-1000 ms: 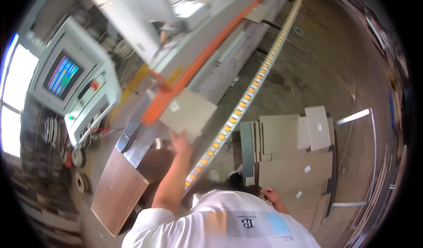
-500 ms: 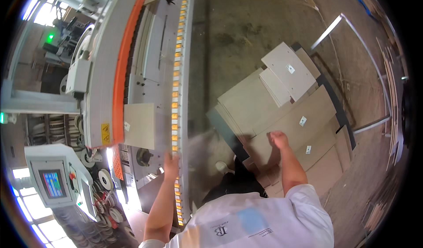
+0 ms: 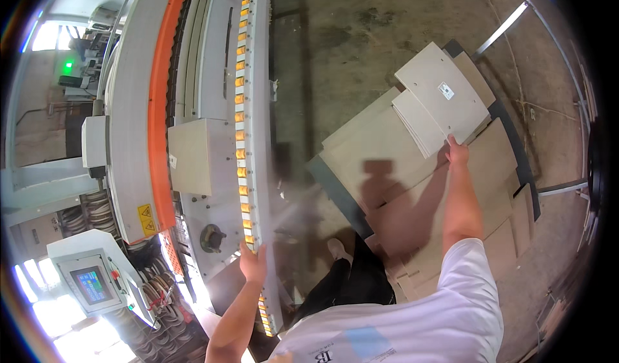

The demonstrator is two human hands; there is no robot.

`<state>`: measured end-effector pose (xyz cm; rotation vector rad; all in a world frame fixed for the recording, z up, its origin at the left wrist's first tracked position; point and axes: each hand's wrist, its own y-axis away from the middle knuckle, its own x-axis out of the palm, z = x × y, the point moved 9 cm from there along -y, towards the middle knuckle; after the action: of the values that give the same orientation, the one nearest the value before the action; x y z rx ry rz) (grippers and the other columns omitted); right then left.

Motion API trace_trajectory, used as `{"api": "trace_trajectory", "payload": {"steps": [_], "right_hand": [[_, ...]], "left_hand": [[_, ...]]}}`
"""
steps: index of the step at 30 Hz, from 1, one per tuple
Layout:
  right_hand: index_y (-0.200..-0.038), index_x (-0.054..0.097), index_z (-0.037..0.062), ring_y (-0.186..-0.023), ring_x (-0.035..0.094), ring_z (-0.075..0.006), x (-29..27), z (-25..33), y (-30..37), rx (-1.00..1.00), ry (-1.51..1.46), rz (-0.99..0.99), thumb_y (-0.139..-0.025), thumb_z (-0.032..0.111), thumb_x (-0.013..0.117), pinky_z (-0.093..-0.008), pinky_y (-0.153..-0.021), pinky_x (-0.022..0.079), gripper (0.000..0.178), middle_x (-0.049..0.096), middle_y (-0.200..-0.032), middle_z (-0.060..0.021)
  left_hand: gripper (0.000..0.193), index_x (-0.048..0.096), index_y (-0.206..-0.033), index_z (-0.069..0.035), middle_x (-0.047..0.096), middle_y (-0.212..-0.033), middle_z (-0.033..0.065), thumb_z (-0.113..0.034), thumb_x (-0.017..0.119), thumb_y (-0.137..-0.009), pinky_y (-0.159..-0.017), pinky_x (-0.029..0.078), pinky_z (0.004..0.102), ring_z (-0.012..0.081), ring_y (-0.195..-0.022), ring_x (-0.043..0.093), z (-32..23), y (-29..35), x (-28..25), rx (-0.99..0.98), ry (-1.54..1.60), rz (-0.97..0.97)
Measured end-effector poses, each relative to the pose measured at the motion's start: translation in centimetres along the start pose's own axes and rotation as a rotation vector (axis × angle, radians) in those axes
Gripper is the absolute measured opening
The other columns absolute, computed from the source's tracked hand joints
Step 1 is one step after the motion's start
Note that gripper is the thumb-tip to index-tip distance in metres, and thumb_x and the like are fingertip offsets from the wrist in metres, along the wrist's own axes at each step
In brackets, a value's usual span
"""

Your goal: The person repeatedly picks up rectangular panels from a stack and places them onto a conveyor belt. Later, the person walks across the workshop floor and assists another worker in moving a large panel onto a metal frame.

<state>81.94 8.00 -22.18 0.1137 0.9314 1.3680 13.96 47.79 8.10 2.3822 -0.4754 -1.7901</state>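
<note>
Along the left stands a grey machine (image 3: 132,163) with an orange strip (image 3: 166,111); right of it, on the floor, lies a pile of beige panels (image 3: 361,147). A rail of yellow rollers (image 3: 259,105) edges the machine. Atop the pile's far part sits a labelled panel (image 3: 422,79). The left hand (image 3: 253,263), thumb and fingers parted, touches the rail; the right hand's (image 3: 457,152) bent fingers meet the labelled panel's near corner, whether gripping I cannot tell.

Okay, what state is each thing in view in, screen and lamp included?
Control screen, lit
Lamp, glowing green
Panel on the machine, lying flat
Topmost panel, flat on the stack
Left hand, on the roller rail
Right hand, at the topmost panel's corner, grip unclear
</note>
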Motion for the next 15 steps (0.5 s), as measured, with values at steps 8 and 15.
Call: {"api": "trace_trajectory", "payload": {"steps": [8, 15], "right_hand": [[-0.084, 0.051, 0.0129, -0.049, 0.049, -0.0082, 1.6, -6.0, 9.7, 0.148, -0.273, 0.291, -0.090, 0.023, 0.083, -0.0196, -0.038, 0.038, 0.034, 0.055, -0.067, 0.0016], [-0.085, 0.059, 0.0089, -0.053, 0.052, -0.0089, -2.8, -16.8, 23.7, 0.322, -0.444, 0.527, -0.096, 0.014, 0.075, -0.0226, -0.044, 0.041, 0.020, 0.056, -0.068, 0.0013]], "left_hand": [[0.056, 0.051, -0.133, -0.004, 0.068, -0.112, 0.0222, -0.034, 0.072, -0.091, -0.087, 0.052, 0.0516, 0.0464, -0.104, 0.065, -0.3, 0.2, -0.1, -0.004, -0.034, 0.024], [0.061, 0.052, -0.137, -0.004, 0.067, -0.120, 0.0225, -0.037, 0.072, -0.090, -0.091, 0.052, 0.0514, 0.0450, -0.110, 0.064, 0.7, 0.1, 0.0, 0.007, -0.044, 0.018]]}}
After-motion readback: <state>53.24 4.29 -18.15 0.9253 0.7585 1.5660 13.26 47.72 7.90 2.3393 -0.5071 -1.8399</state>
